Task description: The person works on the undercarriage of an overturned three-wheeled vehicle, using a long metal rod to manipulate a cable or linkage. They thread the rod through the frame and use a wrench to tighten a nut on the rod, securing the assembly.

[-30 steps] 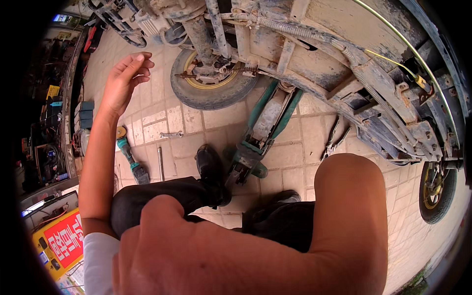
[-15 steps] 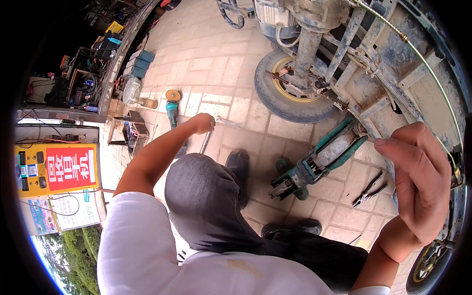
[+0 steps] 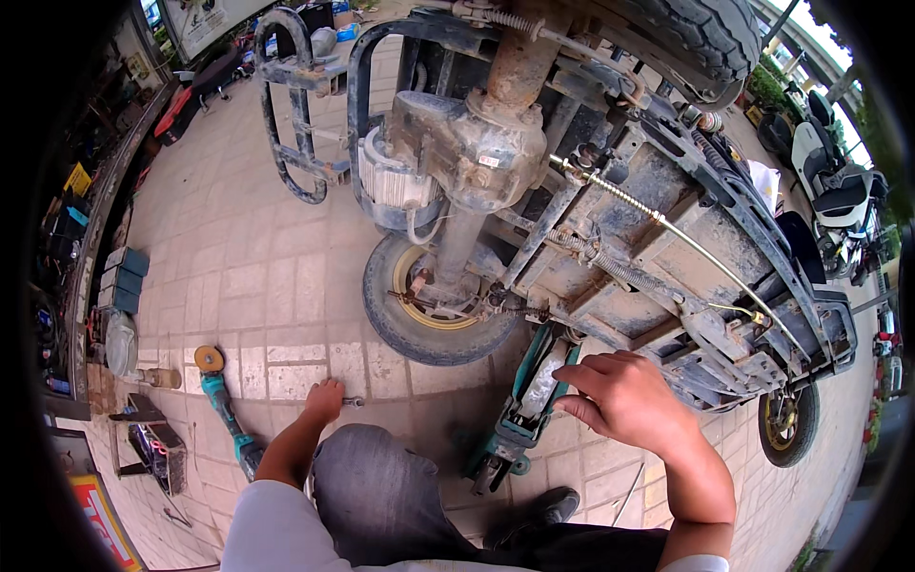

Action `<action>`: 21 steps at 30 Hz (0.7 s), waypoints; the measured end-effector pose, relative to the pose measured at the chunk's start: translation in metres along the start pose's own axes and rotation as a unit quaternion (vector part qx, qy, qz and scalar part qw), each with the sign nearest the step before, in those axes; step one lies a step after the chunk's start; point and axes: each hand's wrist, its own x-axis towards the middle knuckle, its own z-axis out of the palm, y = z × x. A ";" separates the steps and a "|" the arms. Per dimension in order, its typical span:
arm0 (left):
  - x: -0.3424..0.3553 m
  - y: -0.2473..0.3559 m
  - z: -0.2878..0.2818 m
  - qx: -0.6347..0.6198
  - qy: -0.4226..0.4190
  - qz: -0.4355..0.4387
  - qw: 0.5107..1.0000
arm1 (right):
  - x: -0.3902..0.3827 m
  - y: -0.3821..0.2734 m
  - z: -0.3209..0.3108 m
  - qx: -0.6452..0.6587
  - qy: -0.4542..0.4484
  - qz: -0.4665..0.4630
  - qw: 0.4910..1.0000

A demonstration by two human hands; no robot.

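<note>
My left hand [image 3: 324, 401] is low over the paving at my left knee, fingers closed around a metal wrench [image 3: 354, 402]; only one end of it shows past the knuckles. Bent and raised, my right hand [image 3: 624, 396] holds nothing, its thumb and forefinger apart. Below and beside it stands a teal floor jack [image 3: 510, 429], its far end under the frame of a tipped vehicle [image 3: 658, 205]. That vehicle shows its dirty underside, a rusty axle housing [image 3: 481, 157] and a wheel [image 3: 429, 319] close to the ground.
A teal angle grinder [image 3: 221, 405] with an orange disc lies left of my left arm. Beyond it are an open tool box [image 3: 157, 453] and stacked teal-grey boxes [image 3: 124, 279]. A thin rod [image 3: 627, 496] lies near my right forearm. Parked scooters [image 3: 839, 186] stand far right.
The view has swung up and right, bringing more of the vehicle into sight. My right hand has come lower, over the jack. The wrench shows less beside my left hand. The pliers are out of sight.
</note>
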 end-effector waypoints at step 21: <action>-0.038 0.307 -0.441 -0.796 -0.269 0.385 0.382 | 0.048 0.012 -0.018 0.048 0.485 -0.078 0.870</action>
